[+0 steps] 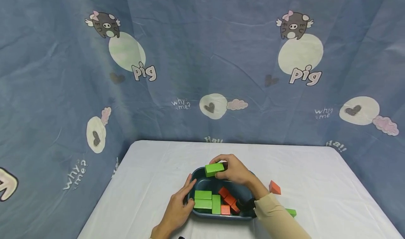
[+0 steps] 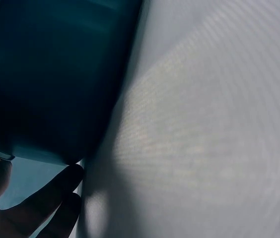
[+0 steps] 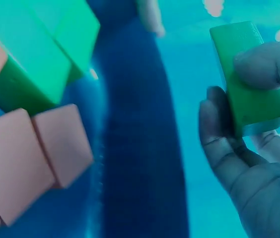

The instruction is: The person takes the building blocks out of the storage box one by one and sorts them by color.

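My right hand (image 1: 235,170) grips a green rectangular block (image 1: 214,169) over the far left part of a dark blue tray (image 1: 226,217). In the right wrist view the thumb presses one face of that block, with fingers on the other side. My left hand (image 1: 178,209) touches the tray's left edge, its fingers fairly straight and spread. The left wrist view has its fingertips against the tray. Inside the tray, green blocks (image 1: 203,204) lie packed together at the near left. Several orange-red blocks (image 1: 225,209) lie beside them, some tilted.
An orange-red wedge-shaped block (image 1: 274,187) lies on the white table (image 1: 152,175) right of the tray. Nearer, a green block (image 1: 291,212) is partly hidden by the right sleeve (image 1: 278,214). A blue printed curtain (image 1: 202,56) hangs behind the table.
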Motion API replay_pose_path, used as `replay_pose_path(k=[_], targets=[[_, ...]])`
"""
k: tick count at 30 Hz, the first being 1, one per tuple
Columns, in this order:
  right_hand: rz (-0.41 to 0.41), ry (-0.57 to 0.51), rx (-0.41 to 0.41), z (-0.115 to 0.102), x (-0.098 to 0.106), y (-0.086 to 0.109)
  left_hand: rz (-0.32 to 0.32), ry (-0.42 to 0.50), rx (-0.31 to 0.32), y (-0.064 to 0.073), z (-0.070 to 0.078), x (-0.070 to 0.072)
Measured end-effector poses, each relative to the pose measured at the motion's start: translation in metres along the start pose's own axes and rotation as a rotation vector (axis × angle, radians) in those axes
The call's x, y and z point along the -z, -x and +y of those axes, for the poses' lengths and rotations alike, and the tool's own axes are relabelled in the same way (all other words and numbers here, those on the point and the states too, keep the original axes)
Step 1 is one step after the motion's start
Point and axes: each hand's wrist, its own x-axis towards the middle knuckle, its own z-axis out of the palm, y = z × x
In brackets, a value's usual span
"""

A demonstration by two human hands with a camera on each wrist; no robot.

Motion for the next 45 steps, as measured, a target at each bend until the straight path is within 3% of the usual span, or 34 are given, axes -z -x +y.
replay_pose_path(k=[16, 23, 45], targets=[[0.090, 0.058, 0.006, -0.018, 0.046, 0.038, 0.034, -0.042, -0.040, -0.002, 0.002, -0.002], [0.150, 0.081, -0.024, -0.015, 0.064, 0.061, 0.007, -0.023, -0.050, -0.005, 0.002, 0.001], [0.254, 0.158, -0.107, 0.000, 0.106, 0.132, 0.013, -0.011, -0.023, -0.003, -0.001, -0.003]])
